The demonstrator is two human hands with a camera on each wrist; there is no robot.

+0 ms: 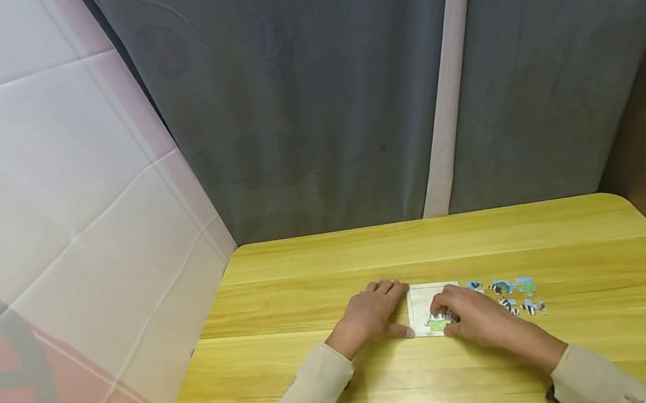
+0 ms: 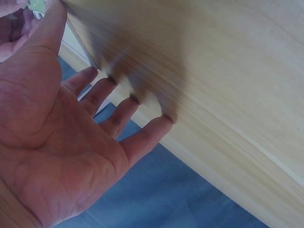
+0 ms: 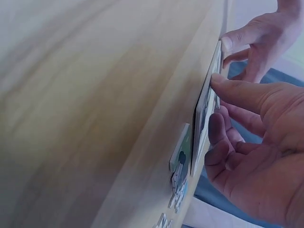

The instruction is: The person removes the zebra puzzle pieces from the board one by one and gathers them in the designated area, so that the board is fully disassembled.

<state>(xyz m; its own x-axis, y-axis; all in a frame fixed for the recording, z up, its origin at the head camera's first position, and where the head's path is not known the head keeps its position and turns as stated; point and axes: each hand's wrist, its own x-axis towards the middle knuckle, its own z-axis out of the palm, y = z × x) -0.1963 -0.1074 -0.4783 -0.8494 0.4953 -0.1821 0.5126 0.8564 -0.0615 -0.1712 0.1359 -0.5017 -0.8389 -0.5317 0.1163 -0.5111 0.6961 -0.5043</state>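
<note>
A square puzzle tray (image 1: 419, 300) with a pale base lies on the table, with green and black-and-white jigsaw pieces (image 1: 438, 325) along its lower part. My left hand (image 1: 373, 311) rests at the tray's left side, thumb on the lower left corner and the other fingers by the upper left. In the left wrist view, the fingers of that left hand (image 2: 71, 128) are spread and touch the tabletop. Over the tray's right half, my right hand (image 1: 477, 316) has its fingers curled down, pinching a puzzle piece at the lower right. The fingers partly hide that piece.
Several loose puzzle pieces (image 1: 525, 285) lie in two rough rows right of the tray, partly behind my right hand. The yellow wood-grain table (image 1: 286, 304) meets a grey curtain (image 1: 304, 131) at the back. A white printed sheet (image 1: 62, 189) hangs at the left.
</note>
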